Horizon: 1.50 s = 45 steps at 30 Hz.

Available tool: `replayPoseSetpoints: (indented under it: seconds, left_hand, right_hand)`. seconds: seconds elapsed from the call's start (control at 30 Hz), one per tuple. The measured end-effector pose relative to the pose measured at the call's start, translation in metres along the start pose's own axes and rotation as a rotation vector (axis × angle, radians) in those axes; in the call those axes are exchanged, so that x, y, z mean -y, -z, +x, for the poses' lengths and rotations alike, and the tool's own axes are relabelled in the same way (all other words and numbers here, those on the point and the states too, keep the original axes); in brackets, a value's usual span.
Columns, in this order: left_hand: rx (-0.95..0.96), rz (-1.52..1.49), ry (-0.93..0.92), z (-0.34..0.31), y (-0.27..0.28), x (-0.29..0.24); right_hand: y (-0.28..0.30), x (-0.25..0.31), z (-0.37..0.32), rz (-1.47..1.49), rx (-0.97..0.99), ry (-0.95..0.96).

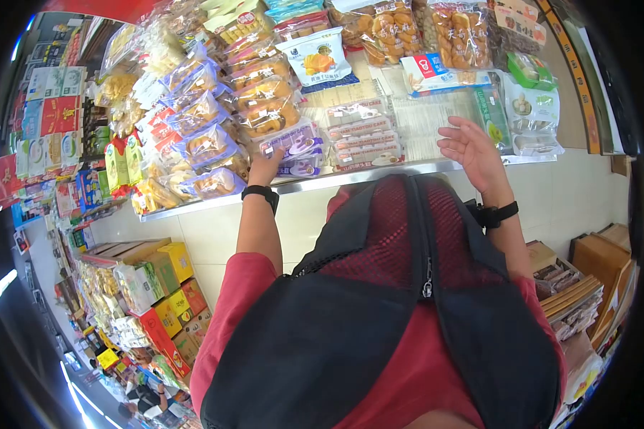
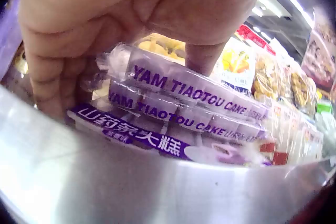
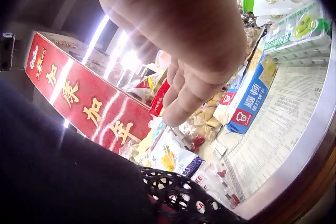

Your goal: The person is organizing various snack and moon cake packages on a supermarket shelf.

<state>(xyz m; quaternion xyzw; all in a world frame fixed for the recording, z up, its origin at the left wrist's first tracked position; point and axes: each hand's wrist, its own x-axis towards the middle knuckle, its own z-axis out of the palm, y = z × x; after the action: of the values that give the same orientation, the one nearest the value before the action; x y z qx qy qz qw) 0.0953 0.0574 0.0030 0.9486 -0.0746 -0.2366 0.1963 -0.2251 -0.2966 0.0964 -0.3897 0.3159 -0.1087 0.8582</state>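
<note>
My left hand (image 1: pixel 266 166) grips the left end of a stack of purple yam cake packs (image 1: pixel 297 143) at the shelf's front edge. In the left wrist view, its fingers (image 2: pixel 50 77) curl down the packs' left end and the thumb comes down behind them. The yam cake packs (image 2: pixel 184 85) lie one on another, in clear wrap with purple lettering. To the right is a row of white cake packs with red lettering (image 1: pixel 365 136). My right hand (image 1: pixel 472 149) is raised over the shelf's paper-lined part, fingers extended and holding nothing.
A metal rim (image 1: pixel 308 184) runs along the shelf's front. Bagged pastries (image 1: pixel 204 143) crowd the left side. Behind the right hand lie a blue-and-white biscuit pack (image 1: pixel 444 74) and a green pack (image 1: pixel 492 114). Stacked cartons (image 1: pixel 172 307) stand on the floor at left.
</note>
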Motion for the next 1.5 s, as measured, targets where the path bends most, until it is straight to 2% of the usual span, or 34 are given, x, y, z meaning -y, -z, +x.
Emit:
replayPoseSetpoints:
  seconds: [0.07, 0.1, 0.2, 0.23, 0.3, 0.33, 0.43, 0.53, 0.77, 0.97, 1.03, 1.1, 1.2, 1.37, 1.4, 1.47, 1.5]
  left_hand:
    - [0.072, -0.209, 0.063, 0.002, 0.001, 0.002]
    - [0.077, -0.212, 0.063, 0.006, -0.001, 0.01]
    - [0.256, -0.634, 0.093, 0.023, -0.009, 0.025]
    - [0.258, -0.638, 0.091, 0.017, -0.009, 0.022]
    - [0.391, -0.966, 0.247, 0.004, -0.005, 0.014]
    - [0.402, -1.027, 0.239, 0.009, -0.008, 0.02]
    - [0.388, -1.138, 0.301, 0.019, -0.014, 0.03]
    - [0.377, -1.129, 0.222, 0.021, -0.006, 0.034]
    - [0.295, -1.261, 0.212, -0.007, 0.0, 0.017]
    - [0.252, -1.319, 0.121, -0.017, -0.001, 0.016]
    - [0.241, -1.34, 0.015, -0.022, 0.005, 0.019]
    - [0.229, -1.347, 0.016, -0.03, 0.016, 0.02]
    - [0.106, -1.306, -0.134, -0.044, 0.038, 0.021]
    - [0.123, -1.417, -0.26, -0.083, 0.1, -0.015]
    - [0.144, -1.435, -0.326, -0.087, 0.109, -0.022]
    - [0.197, -1.462, -0.439, -0.093, 0.121, -0.045]
    - [0.2, -1.464, -0.444, -0.096, 0.122, -0.061]
  right_hand:
    - [-0.001, -0.004, -0.004, -0.004, -0.019, 0.006]
    - [-0.002, -0.005, -0.005, -0.008, -0.024, 0.005]
    - [-0.003, -0.004, -0.006, -0.023, -0.036, 0.01]
    - [-0.003, -0.004, -0.006, -0.026, -0.033, 0.014]
    - [-0.006, -0.003, -0.005, -0.027, -0.029, 0.023]
    - [-0.008, -0.004, -0.006, -0.024, -0.031, 0.025]
    - [-0.01, -0.007, -0.005, -0.02, -0.027, 0.019]
    - [-0.012, -0.005, -0.002, -0.027, -0.026, 0.015]
    - [-0.025, -0.008, 0.008, -0.047, 0.03, -0.012]
    - [-0.031, -0.005, 0.014, -0.063, 0.045, -0.042]
    - [-0.03, -0.005, 0.015, -0.073, 0.05, -0.047]
    - [-0.029, -0.004, 0.015, -0.08, 0.053, -0.05]
    - [-0.029, -0.002, 0.018, -0.089, 0.055, -0.052]
    - [-0.036, 0.002, 0.026, -0.121, 0.147, -0.022]
    - [-0.039, 0.003, 0.028, -0.12, 0.15, -0.019]
    - [-0.045, 0.006, 0.033, -0.044, 0.274, 0.005]
    - [-0.052, 0.009, 0.032, -0.046, 0.272, 0.01]
